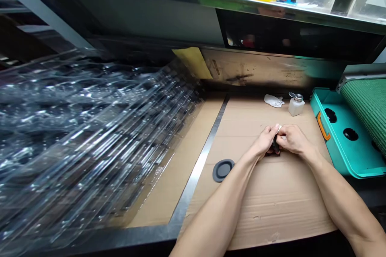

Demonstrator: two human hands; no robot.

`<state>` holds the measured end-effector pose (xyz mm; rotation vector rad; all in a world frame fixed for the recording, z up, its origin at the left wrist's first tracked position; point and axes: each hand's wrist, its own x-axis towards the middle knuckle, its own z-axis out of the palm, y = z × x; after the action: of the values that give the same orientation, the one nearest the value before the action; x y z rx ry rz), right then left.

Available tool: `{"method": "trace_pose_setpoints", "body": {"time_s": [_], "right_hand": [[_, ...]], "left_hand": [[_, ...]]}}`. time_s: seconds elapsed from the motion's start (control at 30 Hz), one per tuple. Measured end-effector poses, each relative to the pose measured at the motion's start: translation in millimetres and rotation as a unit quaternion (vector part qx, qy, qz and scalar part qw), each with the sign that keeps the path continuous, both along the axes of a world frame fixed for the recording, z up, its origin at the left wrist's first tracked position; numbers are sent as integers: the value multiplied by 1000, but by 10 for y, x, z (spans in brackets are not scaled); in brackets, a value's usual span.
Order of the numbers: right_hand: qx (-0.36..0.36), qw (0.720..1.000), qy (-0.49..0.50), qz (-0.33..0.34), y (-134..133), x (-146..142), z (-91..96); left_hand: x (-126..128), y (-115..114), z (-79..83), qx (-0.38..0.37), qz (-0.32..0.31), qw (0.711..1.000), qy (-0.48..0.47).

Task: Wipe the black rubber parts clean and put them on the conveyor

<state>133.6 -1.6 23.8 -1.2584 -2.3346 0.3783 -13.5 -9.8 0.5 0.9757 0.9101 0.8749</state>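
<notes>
On the cardboard [271, 204], we note the left hand [265, 140] and right hand [294, 138] closed together, gripping a small black part [275, 146], mostly hidden, glossy where showing, with a white wipe [279, 129] against it.

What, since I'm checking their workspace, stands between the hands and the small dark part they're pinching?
Nothing visible: the left hand and right hand are on the small dark part, beside a white scrap.

Cardboard [265, 200] on the counter [120, 235], stacked clear trays [90, 128] to its left.
On the cardboard, a disc [222, 170] lies left of the left hand [263, 140], which meets the right hand [295, 138]; behind them sit a wipe [274, 100] and a bottle [296, 106]. A tray [340, 136] lies right, below a shelf [211, 0] overhead.
</notes>
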Motion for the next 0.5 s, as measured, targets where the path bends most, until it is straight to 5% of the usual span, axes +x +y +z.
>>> {"method": "trace_pose_setpoints", "body": {"time_s": [0.1,0.23,0.37,0.5], "right_hand": [[-7,999,28,-14,4,21,32],[52,985,73,-150,87,164,51],[18,955,-51,-292,199,347,32],[-20,930,-164,-328,233,428,-5]], "left_hand": [[-20,16,4,-12,14,999,-43],[-121,71,24,-139,75,970,-185],[-228,112,64,-236,111,916,-303],[-245,110,97,-255,126,898,-335]]}}
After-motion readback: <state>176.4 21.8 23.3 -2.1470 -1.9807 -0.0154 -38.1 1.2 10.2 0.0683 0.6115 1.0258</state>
